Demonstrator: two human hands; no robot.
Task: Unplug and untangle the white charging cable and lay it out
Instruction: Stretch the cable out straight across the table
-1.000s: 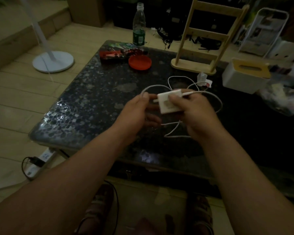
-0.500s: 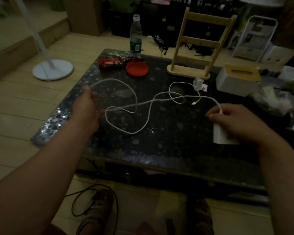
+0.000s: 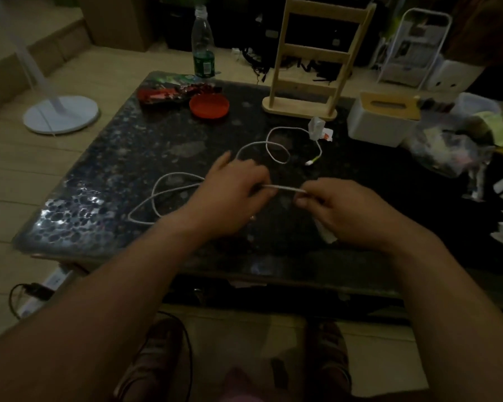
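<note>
The white charging cable (image 3: pixel 169 195) lies in loose loops on the dark speckled table (image 3: pixel 114 175). A short straight stretch of it runs between my two hands. My left hand (image 3: pixel 233 195) pinches that stretch at its left end, index finger sticking out. My right hand (image 3: pixel 340 210) pinches the right end. The white charger block (image 3: pixel 327 235) shows only as a pale corner under my right hand. The cable's free plug end (image 3: pixel 311 162) rests on the table beyond my hands, past another loop (image 3: pixel 276 146).
A red dish (image 3: pixel 209 105), snack packets (image 3: pixel 169 94) and a plastic bottle (image 3: pixel 203 50) stand at the back left. A wooden rack (image 3: pixel 311 65), a white tissue box (image 3: pixel 381 120) and a small white adapter (image 3: pixel 317 129) sit behind; bags and clutter (image 3: pixel 453 146) fill the right.
Both hands have come back together at the table's middle from a wide spread. The cable, stretched between them half a second ago, now lies in slack loops to the left and behind.
</note>
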